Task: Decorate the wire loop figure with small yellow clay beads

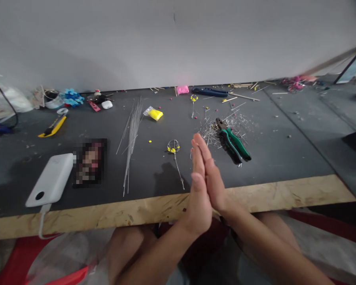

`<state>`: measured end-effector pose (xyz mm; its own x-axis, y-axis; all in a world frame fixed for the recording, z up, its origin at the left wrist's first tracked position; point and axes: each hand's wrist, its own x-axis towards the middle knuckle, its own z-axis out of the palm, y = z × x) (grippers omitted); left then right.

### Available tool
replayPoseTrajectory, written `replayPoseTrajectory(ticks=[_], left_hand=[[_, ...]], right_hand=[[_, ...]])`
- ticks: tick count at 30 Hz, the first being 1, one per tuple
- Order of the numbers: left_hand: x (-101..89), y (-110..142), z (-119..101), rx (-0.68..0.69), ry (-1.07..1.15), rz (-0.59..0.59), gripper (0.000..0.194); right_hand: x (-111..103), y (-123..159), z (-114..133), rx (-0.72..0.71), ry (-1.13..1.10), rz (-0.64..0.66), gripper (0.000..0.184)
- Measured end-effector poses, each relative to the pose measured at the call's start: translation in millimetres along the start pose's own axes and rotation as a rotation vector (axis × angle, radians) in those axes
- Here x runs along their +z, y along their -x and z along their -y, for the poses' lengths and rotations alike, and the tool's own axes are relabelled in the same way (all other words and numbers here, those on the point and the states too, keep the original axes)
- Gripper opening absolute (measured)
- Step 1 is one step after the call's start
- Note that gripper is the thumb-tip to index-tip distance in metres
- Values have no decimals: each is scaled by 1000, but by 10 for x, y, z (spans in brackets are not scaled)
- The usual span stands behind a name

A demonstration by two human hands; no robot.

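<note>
Above the table's front edge, my left hand [199, 202] and my right hand [215, 180] are pressed palm to palm, fingers straight and held together. Whatever lies between the palms, if anything, is hidden. Just left of them lies a small round wire piece [173, 147] with yellow bits on its rim and a twisted wire stem. A similar, smaller wire piece [194, 99] lies farther back. Green and black pliers [233, 142] rest right of my hands on scattered wire clippings [210, 132]. A yellow clay packet [155, 114] and one yellow crumb [150, 141] are to the left.
Long thin wires [133, 130] lie left of centre. Farther left are a white power bank [52, 178] with a cable, a blurred-out dark item [90, 162] and a yellow cutter [55, 126]. Along the wall sit a pink packet [182, 90], a dark blue tool [210, 92] and sticks [243, 96].
</note>
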<state>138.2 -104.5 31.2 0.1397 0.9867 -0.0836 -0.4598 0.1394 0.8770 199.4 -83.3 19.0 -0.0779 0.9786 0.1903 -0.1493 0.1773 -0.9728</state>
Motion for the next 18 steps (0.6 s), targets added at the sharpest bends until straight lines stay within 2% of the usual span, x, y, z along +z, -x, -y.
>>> replayPoseTrajectory(ticks=[4,5,8,11,14,18], left_hand=[[-158,-193,-62,98,-87,-91,55],[-187,-217,-39,104,-117,-98,52],[-191,-192,84,134,-121,-43,52],[-105,-107,128,172,-91,24,59],[-53,-92,4,139,-12,66,64],[-91,-185,-118,93,150,-13,57]], right_hand=[[145,73,-10,-5,70,180,57],[165,68,12,-13,74,188,57],[145,-20,97,-44,78,80,52],[58,-133,127,-110,107,10,48],[28,-161,63,-180,196,26,49],[114,-96,-9,-170,257,122,49]])
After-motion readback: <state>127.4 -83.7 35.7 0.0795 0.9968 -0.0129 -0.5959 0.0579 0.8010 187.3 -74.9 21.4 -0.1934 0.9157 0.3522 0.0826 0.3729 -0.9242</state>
